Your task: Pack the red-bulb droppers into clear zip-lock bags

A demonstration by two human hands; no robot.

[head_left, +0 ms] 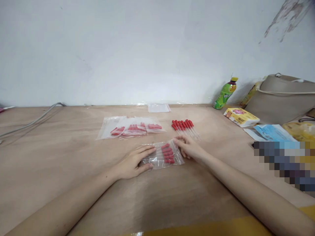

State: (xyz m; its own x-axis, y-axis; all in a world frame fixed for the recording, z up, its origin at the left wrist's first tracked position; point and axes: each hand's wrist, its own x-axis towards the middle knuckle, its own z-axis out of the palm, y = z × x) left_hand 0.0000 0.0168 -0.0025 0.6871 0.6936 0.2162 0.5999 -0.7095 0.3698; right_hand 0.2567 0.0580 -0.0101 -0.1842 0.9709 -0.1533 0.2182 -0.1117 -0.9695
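A clear zip bag (164, 155) holding several red-capped droppers lies flat on the wooden table (73, 157). My left hand (134, 162) rests on the bag's left end, fingers spread over it. My right hand (189, 147) touches the bag's right edge with its fingertips. Just behind my right hand lies a loose row of red-capped droppers (184, 127). Several filled bags (131, 128) lie in a row further back on the left.
A stack of empty clear bags (158, 108) lies by the wall. At the right stand a green bottle (225, 93), a yellow box (241, 117), a blue packet (272, 132) and a beige bag (280, 98). A grey cable (31, 122) runs across the left.
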